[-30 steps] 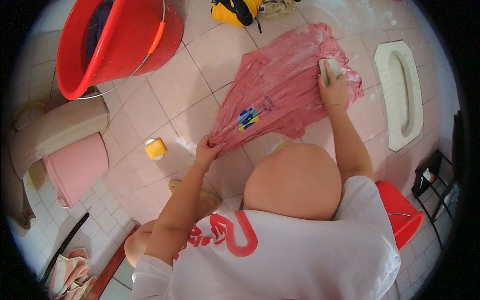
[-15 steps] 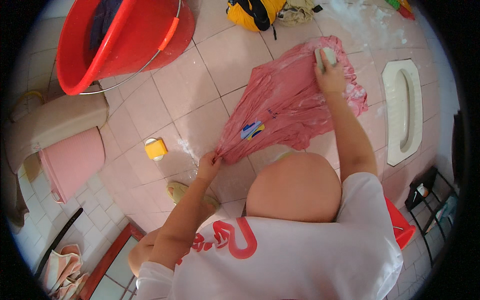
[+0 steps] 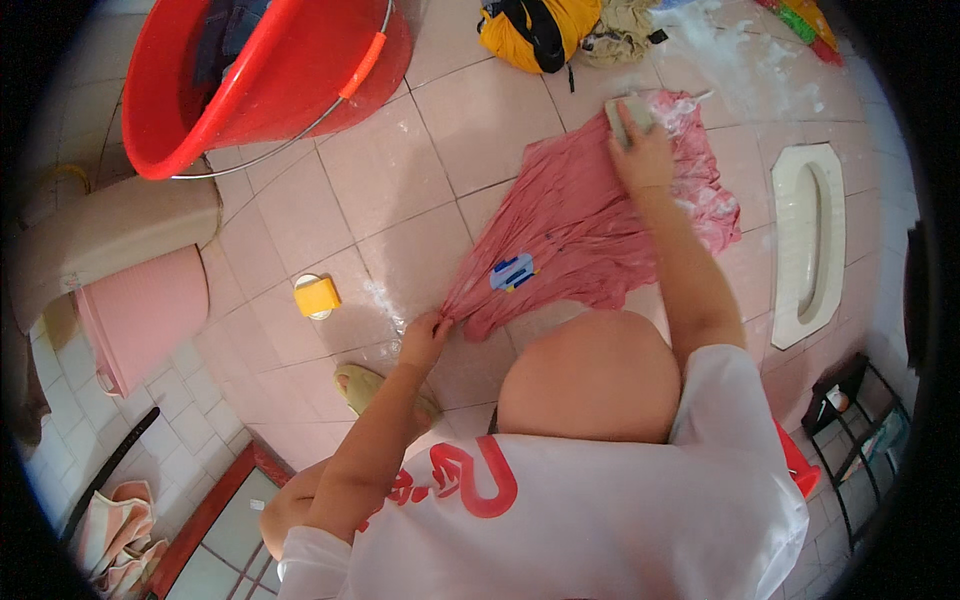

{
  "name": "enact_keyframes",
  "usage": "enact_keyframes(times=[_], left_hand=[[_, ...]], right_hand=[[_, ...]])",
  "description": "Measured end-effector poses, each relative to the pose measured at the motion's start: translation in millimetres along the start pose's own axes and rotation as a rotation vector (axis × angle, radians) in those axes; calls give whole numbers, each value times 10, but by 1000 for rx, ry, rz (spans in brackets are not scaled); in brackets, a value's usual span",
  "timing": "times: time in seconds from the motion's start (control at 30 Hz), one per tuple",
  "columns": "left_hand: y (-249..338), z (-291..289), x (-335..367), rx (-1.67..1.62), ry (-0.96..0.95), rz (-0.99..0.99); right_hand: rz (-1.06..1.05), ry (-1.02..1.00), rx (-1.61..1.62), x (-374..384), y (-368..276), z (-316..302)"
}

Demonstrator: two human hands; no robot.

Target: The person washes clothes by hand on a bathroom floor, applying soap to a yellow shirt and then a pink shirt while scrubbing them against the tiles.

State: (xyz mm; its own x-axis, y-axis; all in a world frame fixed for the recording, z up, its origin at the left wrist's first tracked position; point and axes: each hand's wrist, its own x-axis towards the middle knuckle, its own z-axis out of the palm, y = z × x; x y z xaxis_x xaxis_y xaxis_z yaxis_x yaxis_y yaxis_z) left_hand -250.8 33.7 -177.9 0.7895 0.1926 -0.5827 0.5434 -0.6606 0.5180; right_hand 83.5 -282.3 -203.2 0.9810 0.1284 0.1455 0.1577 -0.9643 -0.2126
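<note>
A wet pink T-shirt (image 3: 580,220) with a blue print lies spread and wrinkled on the tiled floor, foam on its far right part. My left hand (image 3: 427,338) pinches its near left corner and draws the cloth into taut folds. At the far end, my right hand (image 3: 643,160) holds a pale block-shaped scrub brush (image 3: 627,121) against the shirt; its bristles are hidden. A yellow bar of soap (image 3: 318,297) rests on a small white dish to the left of my left hand.
A large red bucket (image 3: 270,110) with dark clothing inside stands at far left, near a pink bin (image 3: 145,315). A yellow bundle (image 3: 540,30) lies beyond the shirt. Suds (image 3: 740,65) cover tiles at far right, near a squat toilet (image 3: 808,245). A black rack (image 3: 860,440) stands at right.
My right hand has moved left across the shirt with the brush, exposing foamy cloth at the far right. My left hand keeps its pinch on the corner. The whole view has shifted slightly.
</note>
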Motion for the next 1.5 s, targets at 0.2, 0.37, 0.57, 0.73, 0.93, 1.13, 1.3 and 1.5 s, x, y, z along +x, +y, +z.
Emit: enact_keyframes(times=[0.2, 0.37, 0.57, 0.73, 0.93, 1.13, 1.3, 1.5], left_hand=[[15, -15, 54, -24, -23, 38], [-59, 80, -23, -76, -1, 4], [79, 86, 44, -232, 214, -91], [217, 268, 224, -380, 479, -266], [16, 404, 349, -754, 467, -226], [106, 438, 367, -878, 345, -315], [142, 153, 260, -544, 177, -250], [-18, 115, 28, -113, 93, -256]], right_hand=[[-699, -505, 315, -1482, -1514, 298], [-212, -40, 68, -215, -503, 109], [176, -210, 531, -120, -333, 162], [-98, -390, 345, -435, -1051, -33], [320, -683, 879, 163, -1196, 45], [238, -436, 965, 301, -1403, 122], [-770, -485, 587, -1372, -1945, 212], [-575, -452, 214, -256, -1444, 282]])
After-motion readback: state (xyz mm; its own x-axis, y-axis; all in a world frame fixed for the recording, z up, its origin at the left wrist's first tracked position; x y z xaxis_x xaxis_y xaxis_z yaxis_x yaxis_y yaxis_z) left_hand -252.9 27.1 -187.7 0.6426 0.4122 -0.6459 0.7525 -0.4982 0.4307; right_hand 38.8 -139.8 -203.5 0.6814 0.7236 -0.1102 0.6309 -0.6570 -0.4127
